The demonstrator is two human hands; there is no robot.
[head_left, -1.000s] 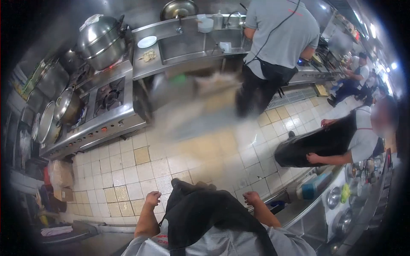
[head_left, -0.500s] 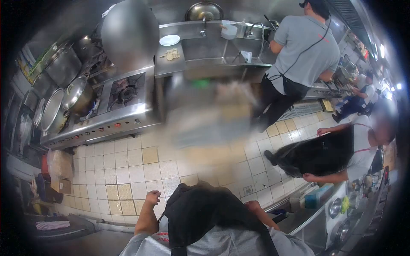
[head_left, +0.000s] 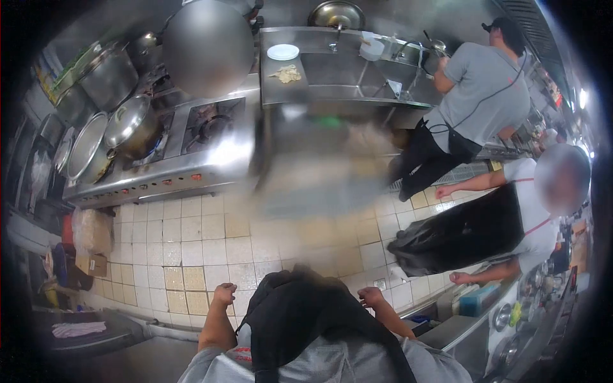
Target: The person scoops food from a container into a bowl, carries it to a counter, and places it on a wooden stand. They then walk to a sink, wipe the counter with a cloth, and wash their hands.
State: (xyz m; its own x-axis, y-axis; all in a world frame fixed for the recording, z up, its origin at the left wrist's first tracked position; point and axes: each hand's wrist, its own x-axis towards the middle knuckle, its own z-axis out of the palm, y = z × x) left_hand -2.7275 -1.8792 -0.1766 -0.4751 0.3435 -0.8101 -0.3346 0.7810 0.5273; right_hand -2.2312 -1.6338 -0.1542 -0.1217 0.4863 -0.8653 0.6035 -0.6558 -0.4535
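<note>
My left hand (head_left: 225, 293) hangs beside the black apron (head_left: 303, 319) on my front. Its fingers are curled in, with nothing visible in them. On the other side of the apron, my right hand (head_left: 371, 297) also hangs with fingers loosely curled; no object shows in it. Neither hand touches a surface. Below both hands lies the tiled floor (head_left: 184, 279).
A stove (head_left: 153, 186) with a lidded pot (head_left: 133, 126) stands ahead left. Beyond is a sink counter (head_left: 284, 92) with a white plate (head_left: 283, 52). A person (head_left: 476, 102) works there. Another person in an apron (head_left: 463, 226) is at right. Mid-view is blurred.
The view has shifted, with the stove and sink now farther right. My right hand shows more fully, raised slightly. The person at right has come nearer, arms apart.
</note>
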